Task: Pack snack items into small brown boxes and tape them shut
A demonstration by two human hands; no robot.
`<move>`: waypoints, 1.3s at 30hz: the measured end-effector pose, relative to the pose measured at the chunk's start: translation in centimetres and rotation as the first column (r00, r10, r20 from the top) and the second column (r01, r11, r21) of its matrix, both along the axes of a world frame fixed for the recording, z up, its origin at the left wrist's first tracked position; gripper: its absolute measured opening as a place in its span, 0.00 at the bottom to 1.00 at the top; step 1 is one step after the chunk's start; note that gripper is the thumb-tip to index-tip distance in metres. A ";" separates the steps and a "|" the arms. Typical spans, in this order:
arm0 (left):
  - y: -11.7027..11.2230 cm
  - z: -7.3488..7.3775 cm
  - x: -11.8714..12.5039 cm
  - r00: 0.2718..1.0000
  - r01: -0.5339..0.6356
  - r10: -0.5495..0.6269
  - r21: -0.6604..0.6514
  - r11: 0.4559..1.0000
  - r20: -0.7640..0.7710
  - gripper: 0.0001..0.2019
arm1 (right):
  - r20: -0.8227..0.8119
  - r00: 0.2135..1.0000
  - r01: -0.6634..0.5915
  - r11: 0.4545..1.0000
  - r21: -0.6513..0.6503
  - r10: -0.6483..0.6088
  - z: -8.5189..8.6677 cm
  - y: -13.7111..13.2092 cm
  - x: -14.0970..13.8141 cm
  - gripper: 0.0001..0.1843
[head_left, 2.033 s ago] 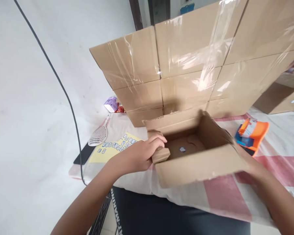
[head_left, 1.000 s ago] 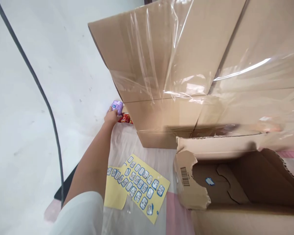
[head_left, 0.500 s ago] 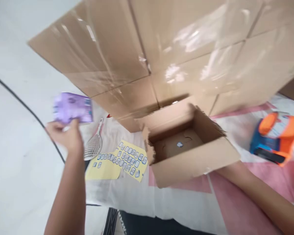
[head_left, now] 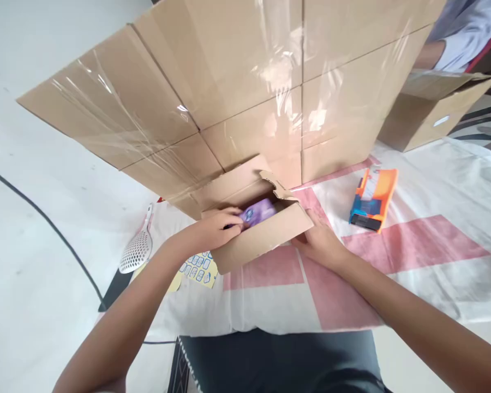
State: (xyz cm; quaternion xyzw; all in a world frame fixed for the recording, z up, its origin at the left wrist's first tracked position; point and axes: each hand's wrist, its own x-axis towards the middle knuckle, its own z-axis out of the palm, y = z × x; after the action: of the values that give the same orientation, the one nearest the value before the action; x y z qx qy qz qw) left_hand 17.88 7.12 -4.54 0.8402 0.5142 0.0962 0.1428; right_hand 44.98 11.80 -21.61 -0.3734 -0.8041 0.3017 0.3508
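Observation:
A small open cardboard box [head_left: 265,240] sits on the pink-and-white cloth in front of me. My left hand [head_left: 215,229] reaches over its left rim, fingers closed on a purple packet [head_left: 258,212] that lies inside the box. My right hand [head_left: 321,243] rests against the box's right side, fingers pressed on the cardboard; the box wall partly hides them.
A tall wall of taped cardboard boxes [head_left: 245,93] stands right behind. An orange-and-blue tape dispenser [head_left: 372,199] lies to the right. A yellow sticker sheet [head_left: 198,267] and a white slotted scoop [head_left: 137,248] lie on the left. Another person's arm [head_left: 429,54] and box [head_left: 429,109] are far right.
My left hand picked up the purple packet from beside the box stack, carried it through the air and brought it down into the small box. My right hand stayed at the box.

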 end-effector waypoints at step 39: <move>-0.4 -10.0 -4.7 0.566 -0.519 0.209 0.147 0.842 0.798 0.28 | -0.474 0.880 -0.077 0.979 -0.188 -0.022 6.3 3.5 -2.6 0.37</move>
State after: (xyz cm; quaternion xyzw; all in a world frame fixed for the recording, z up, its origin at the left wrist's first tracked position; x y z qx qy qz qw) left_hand 13.18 6.71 -14.58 0.6050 0.5444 0.5584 0.1604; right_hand 42.42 15.28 -15.27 -0.3104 -0.6647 0.4681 0.4926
